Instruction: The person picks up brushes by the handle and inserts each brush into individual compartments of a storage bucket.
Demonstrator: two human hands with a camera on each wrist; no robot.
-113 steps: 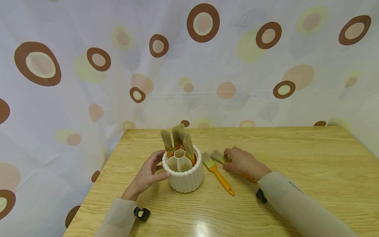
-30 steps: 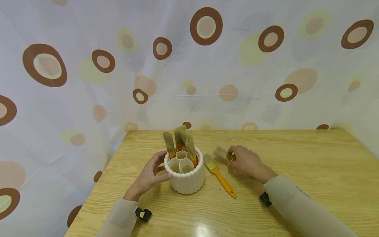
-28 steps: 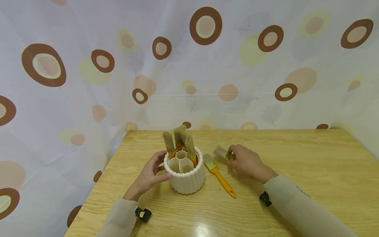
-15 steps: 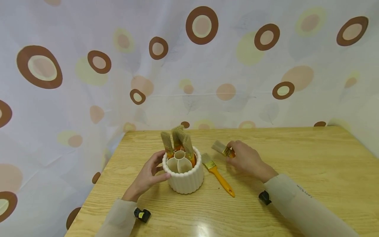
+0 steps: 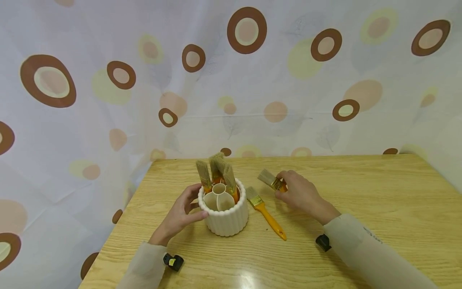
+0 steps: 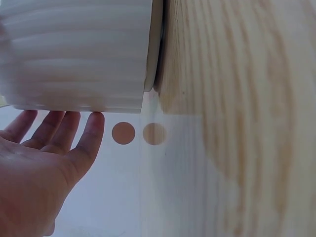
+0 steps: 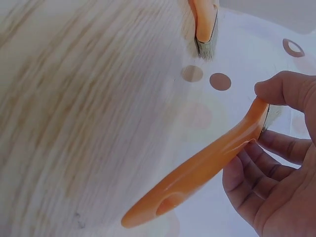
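A white ribbed brush holder (image 5: 226, 220) with petal-shaped compartments stands on the table, with several bristle-up paintbrushes (image 5: 216, 166) in its back and side compartments. My left hand (image 5: 182, 212) rests against the holder's left side; in the left wrist view its fingertips (image 6: 96, 118) touch the ribbed wall. To the holder's right, my right hand (image 5: 301, 194) pinches an orange-handled paintbrush (image 5: 270, 178) near its metal band, bristles toward the left. In the right wrist view that brush's handle (image 7: 197, 163) slants down and away from the thumb and fingers, held off the table.
Another orange-handled paintbrush (image 5: 267, 214) lies on the wooden table (image 5: 379, 200) between the holder and my right hand. A patterned cloth (image 5: 306, 92) hangs behind the table. Two front compartments of the holder show no brush.
My right hand has taken hold of the paintbrush that lay at the right and raised it slightly off the table. My left hand stays at the holder.
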